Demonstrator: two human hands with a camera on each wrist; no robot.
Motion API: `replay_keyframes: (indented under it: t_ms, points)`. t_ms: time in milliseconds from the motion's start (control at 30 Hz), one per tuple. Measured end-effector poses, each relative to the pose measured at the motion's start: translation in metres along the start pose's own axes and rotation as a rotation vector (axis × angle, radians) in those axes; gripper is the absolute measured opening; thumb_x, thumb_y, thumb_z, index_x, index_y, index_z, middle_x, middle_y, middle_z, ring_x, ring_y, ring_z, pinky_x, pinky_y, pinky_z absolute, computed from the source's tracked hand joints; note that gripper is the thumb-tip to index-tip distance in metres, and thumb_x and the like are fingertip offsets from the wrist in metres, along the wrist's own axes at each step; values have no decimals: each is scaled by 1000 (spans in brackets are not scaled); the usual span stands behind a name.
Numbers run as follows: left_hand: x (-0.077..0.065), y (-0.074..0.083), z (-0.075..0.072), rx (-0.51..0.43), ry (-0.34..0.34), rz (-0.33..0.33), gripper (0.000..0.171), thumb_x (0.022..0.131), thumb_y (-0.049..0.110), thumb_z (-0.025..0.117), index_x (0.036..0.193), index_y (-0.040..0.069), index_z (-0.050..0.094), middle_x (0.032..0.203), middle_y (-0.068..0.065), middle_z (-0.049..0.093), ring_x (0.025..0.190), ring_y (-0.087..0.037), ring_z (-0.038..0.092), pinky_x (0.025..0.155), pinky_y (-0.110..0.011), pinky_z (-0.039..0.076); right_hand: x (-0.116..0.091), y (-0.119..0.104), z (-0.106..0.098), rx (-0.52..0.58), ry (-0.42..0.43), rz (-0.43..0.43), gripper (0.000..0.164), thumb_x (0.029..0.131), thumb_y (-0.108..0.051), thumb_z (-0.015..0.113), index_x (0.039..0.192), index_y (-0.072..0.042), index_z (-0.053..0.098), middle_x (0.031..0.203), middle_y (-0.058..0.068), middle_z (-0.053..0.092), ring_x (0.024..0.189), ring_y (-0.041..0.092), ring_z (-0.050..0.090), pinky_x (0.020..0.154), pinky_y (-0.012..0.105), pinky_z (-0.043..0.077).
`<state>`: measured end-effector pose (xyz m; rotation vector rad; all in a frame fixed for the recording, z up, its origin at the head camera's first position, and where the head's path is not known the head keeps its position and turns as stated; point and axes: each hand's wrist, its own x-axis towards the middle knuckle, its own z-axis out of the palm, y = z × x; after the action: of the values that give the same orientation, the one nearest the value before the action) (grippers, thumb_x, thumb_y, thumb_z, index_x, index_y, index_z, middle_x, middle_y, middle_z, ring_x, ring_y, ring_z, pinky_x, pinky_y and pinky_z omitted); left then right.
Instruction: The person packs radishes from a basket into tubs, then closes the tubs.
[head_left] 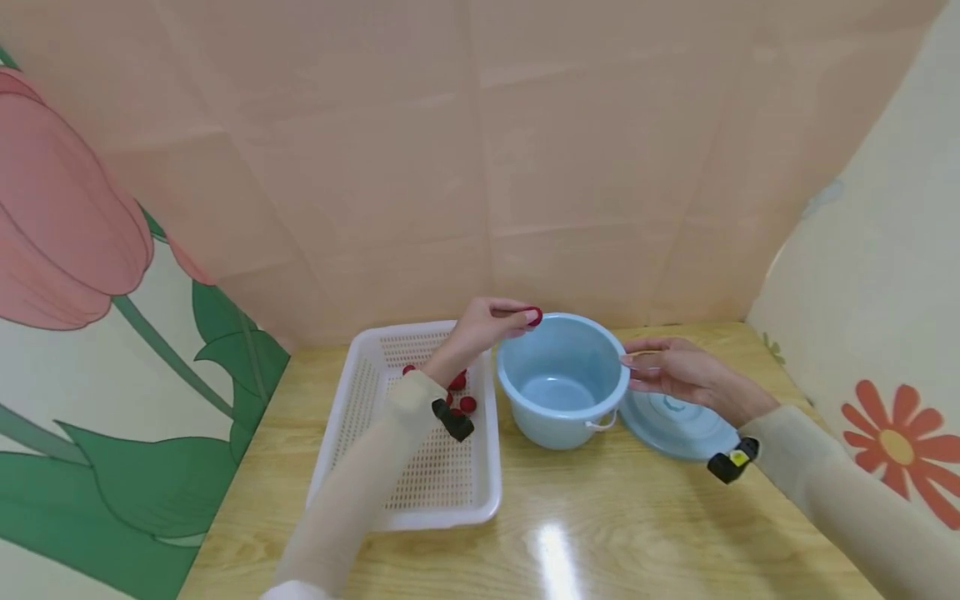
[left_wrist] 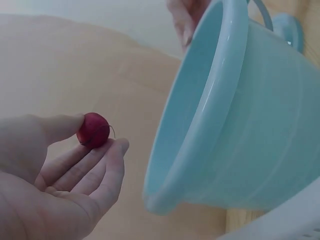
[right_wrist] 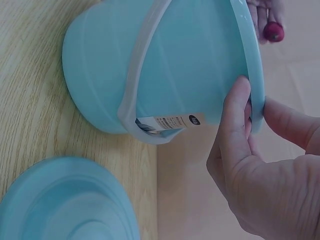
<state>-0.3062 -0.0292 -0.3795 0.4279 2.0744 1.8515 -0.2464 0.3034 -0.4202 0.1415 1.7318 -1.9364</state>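
A small round red radish [left_wrist: 93, 130] with a thin root is pinched between the thumb and fingers of my left hand [head_left: 487, 326]. That hand is raised near the left rim of a light blue bucket [head_left: 564, 425], above the white basket's far right corner. My right hand [head_left: 675, 371] grips the bucket's right rim, thumb on one side and fingers on the other, as the right wrist view shows. The bucket stands upright, and the part of its inner floor seen in the head view is bare. Several more radishes [head_left: 468, 404] lie in the white basket [head_left: 486, 492], partly hidden by my left arm.
A blue lid [head_left: 678, 429] lies on the wooden table [head_left: 600, 533] right of the bucket, under my right hand. The bucket's pale handle [right_wrist: 137, 70] hangs down its side. A pinkish covering [head_left: 480, 167] rises behind the table, with flower-painted walls on both sides.
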Motion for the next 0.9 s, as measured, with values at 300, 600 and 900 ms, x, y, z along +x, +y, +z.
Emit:
replay_keyframes:
  t_ms: [300, 600, 900]
  points:
    - [17, 4, 19, 44, -47, -24, 34, 96, 17, 79, 123, -2, 75, 119, -22, 77, 116, -34, 75, 93, -32, 63, 2, 2, -1, -10, 0, 4, 45, 102, -10, 68, 142, 0, 51, 114, 1, 74, 104, 17, 74, 96, 37, 63]
    - [33, 8, 32, 92, -111, -72, 32, 95, 15, 79, 121, -3, 76, 117, -23, 77, 119, -39, 72, 94, -35, 63, 1, 0, 0, -29, 22, 15, 41, 102, -11, 69, 140, -2, 54, 113, 0, 74, 101, 17, 75, 96, 37, 63]
    - [46, 1, 40, 176, -145, -114, 30, 95, 12, 78, 120, -4, 76, 115, -23, 78, 115, -40, 74, 95, -38, 63, 4, -1, 5, -44, 23, 24, 41, 101, -13, 70, 138, -3, 55, 114, 2, 74, 101, 18, 75, 94, 37, 64]
